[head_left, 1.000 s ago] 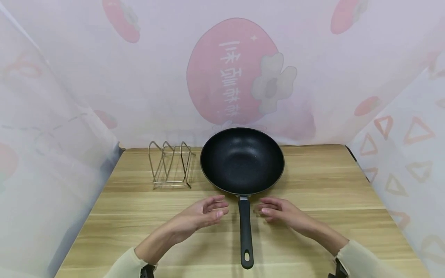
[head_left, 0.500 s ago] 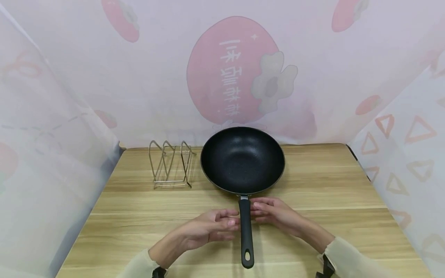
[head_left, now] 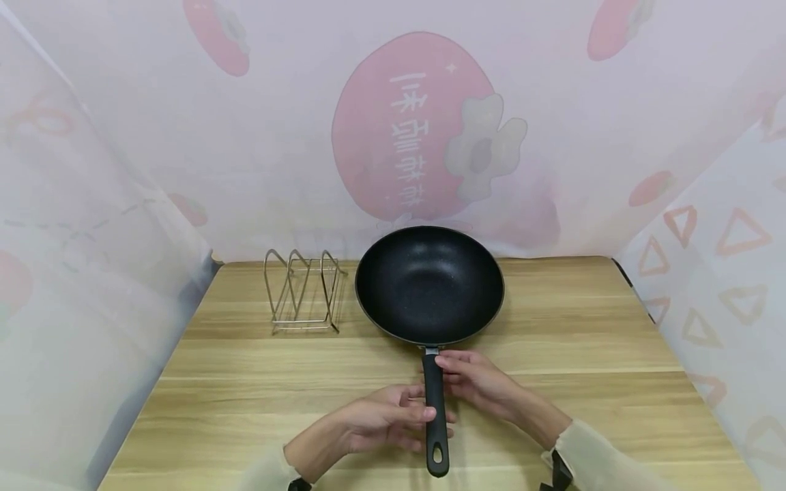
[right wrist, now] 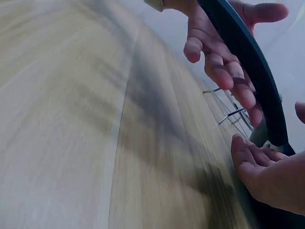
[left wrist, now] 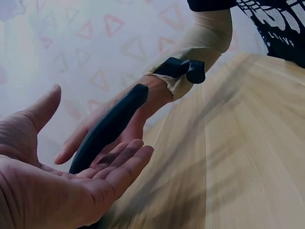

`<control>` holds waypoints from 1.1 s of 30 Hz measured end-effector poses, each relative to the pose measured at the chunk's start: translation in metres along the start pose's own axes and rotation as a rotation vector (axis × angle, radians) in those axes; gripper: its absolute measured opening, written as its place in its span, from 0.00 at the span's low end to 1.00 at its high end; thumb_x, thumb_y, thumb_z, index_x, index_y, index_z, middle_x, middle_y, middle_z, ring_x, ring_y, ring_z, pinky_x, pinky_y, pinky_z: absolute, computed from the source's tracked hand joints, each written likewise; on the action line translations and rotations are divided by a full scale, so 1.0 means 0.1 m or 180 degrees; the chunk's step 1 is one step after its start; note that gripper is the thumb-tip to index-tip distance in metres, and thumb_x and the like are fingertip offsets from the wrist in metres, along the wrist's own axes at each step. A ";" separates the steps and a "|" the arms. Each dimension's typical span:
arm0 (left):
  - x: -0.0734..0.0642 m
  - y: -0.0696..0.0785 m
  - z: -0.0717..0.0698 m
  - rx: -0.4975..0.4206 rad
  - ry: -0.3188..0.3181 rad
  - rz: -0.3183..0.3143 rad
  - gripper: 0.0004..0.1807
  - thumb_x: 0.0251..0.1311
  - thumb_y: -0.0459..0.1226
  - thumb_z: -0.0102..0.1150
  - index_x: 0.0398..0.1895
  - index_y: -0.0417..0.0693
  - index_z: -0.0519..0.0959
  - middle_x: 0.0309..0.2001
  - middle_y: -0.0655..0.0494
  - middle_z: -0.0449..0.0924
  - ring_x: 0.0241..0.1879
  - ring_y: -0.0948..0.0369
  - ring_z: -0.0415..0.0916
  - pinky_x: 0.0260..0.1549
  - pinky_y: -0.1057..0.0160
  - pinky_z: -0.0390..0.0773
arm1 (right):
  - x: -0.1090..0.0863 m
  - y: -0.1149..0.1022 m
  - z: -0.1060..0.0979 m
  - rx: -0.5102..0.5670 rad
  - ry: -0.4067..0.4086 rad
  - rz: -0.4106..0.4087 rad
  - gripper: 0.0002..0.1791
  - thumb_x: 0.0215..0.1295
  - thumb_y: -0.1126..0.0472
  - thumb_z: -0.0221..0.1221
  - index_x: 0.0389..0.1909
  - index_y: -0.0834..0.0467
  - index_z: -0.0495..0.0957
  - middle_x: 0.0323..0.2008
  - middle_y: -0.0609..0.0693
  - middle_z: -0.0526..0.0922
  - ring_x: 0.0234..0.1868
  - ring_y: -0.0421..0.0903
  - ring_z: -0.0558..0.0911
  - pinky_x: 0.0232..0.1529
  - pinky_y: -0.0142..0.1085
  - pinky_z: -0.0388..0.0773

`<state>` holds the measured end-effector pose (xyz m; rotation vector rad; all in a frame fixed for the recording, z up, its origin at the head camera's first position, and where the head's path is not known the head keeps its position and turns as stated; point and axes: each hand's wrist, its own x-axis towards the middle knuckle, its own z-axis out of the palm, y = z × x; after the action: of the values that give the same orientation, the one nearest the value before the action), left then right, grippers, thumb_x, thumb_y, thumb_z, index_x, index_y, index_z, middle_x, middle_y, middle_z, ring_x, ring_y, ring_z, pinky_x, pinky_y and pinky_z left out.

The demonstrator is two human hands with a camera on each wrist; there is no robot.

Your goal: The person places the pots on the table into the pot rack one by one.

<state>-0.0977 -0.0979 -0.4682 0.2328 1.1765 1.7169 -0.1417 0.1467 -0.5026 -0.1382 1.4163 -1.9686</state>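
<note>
On wooden table (head_left: pixel 583 327): round black pan (head_left: pixel 430 283), holed handle (head_left: pixel 437 436).

This looks like a small screened-off booth, with pale printed sheets (head_left: pixel 92 307) hanging behind and along both sides of a wood-grain worktop (head_left: pixel 583 327). The back sheet (head_left: pixel 264 150) carries a big pink oval (head_left: pixel 365 136), a grey flower (head_left: pixel 482 153) and written characters (head_left: pixel 408 128); the right-hand sheet (head_left: pixel 706 259) shows outlined triangles (head_left: pixel 741 232). A black frying pan (head_left: pixel 430 286) and a wire rack (head_left: pixel 301 321) suggest kitchen use, though the room beyond is hidden.
</note>
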 end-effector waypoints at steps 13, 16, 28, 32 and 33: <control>0.09 -0.13 0.09 -0.0460 -0.0180 0.0154 0.41 0.74 0.25 0.56 0.85 0.46 0.50 0.64 0.41 0.81 0.66 0.44 0.79 0.61 0.46 0.81 | 0.08 0.00 0.15 0.0128 0.0048 -0.0093 0.32 0.77 0.63 0.62 0.73 0.74 0.63 0.63 0.64 0.82 0.64 0.52 0.83 0.61 0.38 0.82; 0.11 -0.16 0.10 -0.0467 -0.0185 0.0168 0.40 0.74 0.24 0.55 0.84 0.46 0.51 0.62 0.44 0.83 0.65 0.44 0.80 0.59 0.48 0.83 | 0.09 -0.01 0.17 0.0162 0.0081 -0.0101 0.29 0.76 0.66 0.62 0.71 0.74 0.67 0.63 0.65 0.82 0.62 0.51 0.85 0.61 0.39 0.83; 0.12 -0.23 0.13 -0.0525 -0.0107 0.0254 0.38 0.74 0.24 0.55 0.82 0.46 0.55 0.57 0.49 0.84 0.60 0.47 0.84 0.57 0.47 0.84 | 0.09 -0.07 0.23 0.0320 0.0062 -0.0123 0.22 0.75 0.74 0.59 0.66 0.75 0.68 0.54 0.62 0.87 0.57 0.48 0.88 0.62 0.39 0.82; 0.11 -0.23 0.14 -0.0536 -0.0076 0.0225 0.37 0.74 0.23 0.54 0.81 0.46 0.55 0.53 0.53 0.84 0.56 0.52 0.86 0.55 0.50 0.85 | 0.10 -0.07 0.24 0.0338 0.0060 -0.0153 0.21 0.75 0.75 0.58 0.65 0.73 0.69 0.52 0.60 0.88 0.55 0.47 0.88 0.61 0.39 0.82; 0.11 -0.23 0.14 -0.0539 -0.0067 0.0211 0.36 0.74 0.23 0.54 0.81 0.46 0.55 0.52 0.54 0.84 0.55 0.53 0.86 0.54 0.51 0.86 | 0.10 -0.07 0.24 0.0335 0.0064 -0.0159 0.20 0.75 0.75 0.58 0.65 0.73 0.70 0.52 0.60 0.88 0.55 0.47 0.88 0.61 0.39 0.82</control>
<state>-0.0801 -0.0803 -0.4824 0.1876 1.0115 1.8567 -0.1410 0.1234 -0.4903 -0.1072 1.3302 -2.0858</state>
